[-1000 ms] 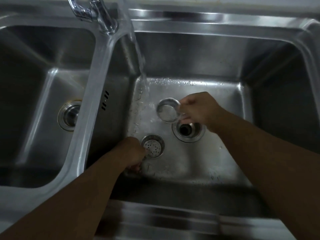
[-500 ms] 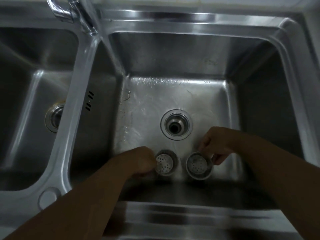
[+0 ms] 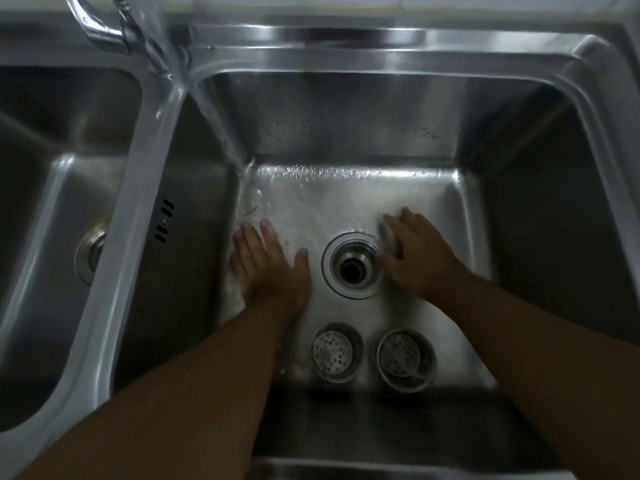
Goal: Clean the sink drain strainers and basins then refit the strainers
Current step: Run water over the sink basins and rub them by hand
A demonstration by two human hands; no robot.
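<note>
Both hands flat, holding nothing: left hand (image 3: 268,268) and right hand (image 3: 417,258) flank the open round steel drain (image 3: 352,266). Two perforated steel strainer baskets (image 3: 335,351) (image 3: 405,359) sit loose near you. Risk: a backward wipe knocks one, or debris washes down unguarded.

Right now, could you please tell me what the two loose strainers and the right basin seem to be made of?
Both strainers, left and right, look like thin stainless steel: grey metallic cups with punched holes and bright rims. The right basin also seems stainless steel with a brushed finish, judging by streaky soft reflections and a silvery sheen under the running water.
</note>
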